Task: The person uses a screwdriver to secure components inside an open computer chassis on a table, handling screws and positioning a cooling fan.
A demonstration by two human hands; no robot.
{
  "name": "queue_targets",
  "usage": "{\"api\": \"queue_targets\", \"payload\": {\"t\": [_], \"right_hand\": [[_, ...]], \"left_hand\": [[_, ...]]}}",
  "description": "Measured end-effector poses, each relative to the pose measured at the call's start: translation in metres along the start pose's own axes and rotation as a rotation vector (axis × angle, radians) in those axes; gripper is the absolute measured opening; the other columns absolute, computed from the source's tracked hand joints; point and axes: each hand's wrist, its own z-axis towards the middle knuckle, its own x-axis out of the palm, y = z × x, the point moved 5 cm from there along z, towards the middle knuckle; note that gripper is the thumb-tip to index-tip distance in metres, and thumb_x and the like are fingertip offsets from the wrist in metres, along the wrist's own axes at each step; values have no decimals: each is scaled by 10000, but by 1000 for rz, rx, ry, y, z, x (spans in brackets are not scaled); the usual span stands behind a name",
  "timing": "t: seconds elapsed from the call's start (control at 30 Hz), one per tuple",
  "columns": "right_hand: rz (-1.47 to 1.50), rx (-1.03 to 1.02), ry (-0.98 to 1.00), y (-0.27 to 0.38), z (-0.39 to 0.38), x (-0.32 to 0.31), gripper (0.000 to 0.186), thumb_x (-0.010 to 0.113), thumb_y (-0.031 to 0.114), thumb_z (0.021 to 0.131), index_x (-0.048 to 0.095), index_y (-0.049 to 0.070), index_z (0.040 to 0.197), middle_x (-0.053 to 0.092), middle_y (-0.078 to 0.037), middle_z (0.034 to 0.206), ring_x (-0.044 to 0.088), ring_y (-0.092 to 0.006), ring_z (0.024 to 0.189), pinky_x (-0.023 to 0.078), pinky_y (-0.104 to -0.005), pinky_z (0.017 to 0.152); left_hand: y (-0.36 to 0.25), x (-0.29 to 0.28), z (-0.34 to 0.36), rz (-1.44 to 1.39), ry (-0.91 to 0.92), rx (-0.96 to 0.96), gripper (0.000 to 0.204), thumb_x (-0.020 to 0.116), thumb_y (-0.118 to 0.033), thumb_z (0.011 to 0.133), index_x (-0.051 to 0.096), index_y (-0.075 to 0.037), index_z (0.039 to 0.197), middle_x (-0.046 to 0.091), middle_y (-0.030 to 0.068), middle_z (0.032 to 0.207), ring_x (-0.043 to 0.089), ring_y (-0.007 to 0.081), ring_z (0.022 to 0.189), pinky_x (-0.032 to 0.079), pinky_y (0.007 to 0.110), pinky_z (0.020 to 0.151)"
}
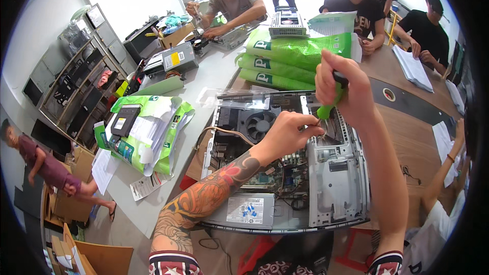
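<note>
The right hand (349, 89) was curled round a green-and-black screwdriver (326, 110), slanting over the one o'clock part of an open silver-and-black metal computer case (338, 193) on the desk (402, 140). The left hand (289, 135) had its thumb and fingers drawn together beside the tool's lower end; I couldn't tell whether they gripped anything. A round black fan (259, 123) sat at the case's eleven o'clock.

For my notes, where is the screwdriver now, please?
In the head view, right of centre: the screwdriver is in the right hand, above the open computer.
</note>
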Motion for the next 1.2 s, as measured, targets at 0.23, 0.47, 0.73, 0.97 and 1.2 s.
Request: {"api": "queue_targets", "payload": {"t": [0.23,0.47,0.73,0.97,1.2], "right_hand": [[-254,-228,-357,-2,-26,-4,479,492,272,993,416,80,561,408,-26,482,375,-113,396,281,-266,398],[42,110,125,-8,3,2,457,562,197,920,422,58,508,381,-23,441,335,-112,355,262,-279,379],[-98,5,23,-10,2,7,438,545,200,937,418,69,539,391,-24,466,349,-110,378,269,-274,384],[-251,-170,-228,-7,-12,15,393,552,164,933,475,46,566,437,-8,477,362,-72,382,272,-249,385],[-151,-34,-6,-9,-3,3,402,587,223,933,498,52,580,467,-6,502,412,-72,422,320,-249,428]], "left_hand": [[-7,-2,-4,51,-2,129,155,792,-138,772,714,-34,856,692,126,752,646,285,651,484,352,591],[-3,-5,-2,-12,-38,113,171,786,-176,801,716,-24,837,657,103,669,535,217,498,426,302,503],[-3,-8,-6,-150,45,-11,109,719,-85,856,719,-31,951,655,69,659,460,108,502,399,267,504],[6,-3,-6,-376,86,-45,158,575,80,876,693,34,971,724,99,818,695,146,786,534,260,726],[6,-6,-4,-271,66,-4,144,563,93,866,685,51,931,723,117,799,722,200,764,549,287,708]]}}
